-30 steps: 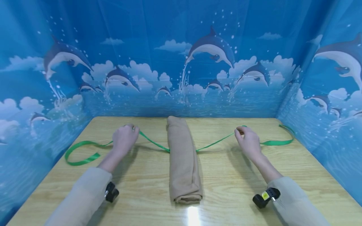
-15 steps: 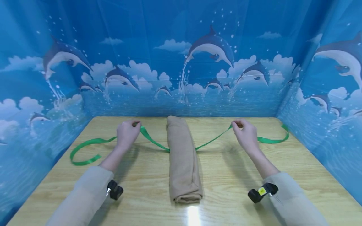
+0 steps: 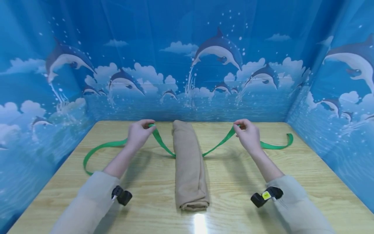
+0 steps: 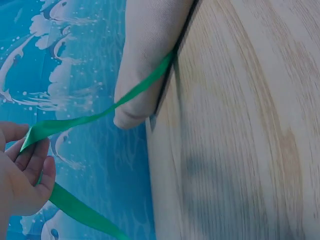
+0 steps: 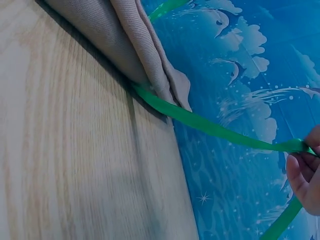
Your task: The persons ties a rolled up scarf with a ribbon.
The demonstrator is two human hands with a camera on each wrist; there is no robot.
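Observation:
A folded, rolled brown cloth lies lengthwise in the middle of the table. Under it runs a green ribbon, which rises from both of the cloth's sides. To the cloth's left, my left hand pinches the ribbon between thumb and fingers, above the table. My right hand pinches it likewise on the right side, at about the same height. In the left wrist view the ribbon slopes from the fingers down to the cloth. The right wrist view has the ribbon stretching from beneath the cloth.
The pale wooden table is walled on its back and sides by a blue dolphin-print curtain. Loose ribbon ends trail on the table outside each hand. Each sleeve carries a small black camera.
Both hands have moved inward and upward, drawing the ribbon's two sides higher and nearer the cloth. The trailing ends have slid inward. The cloth has stayed in place.

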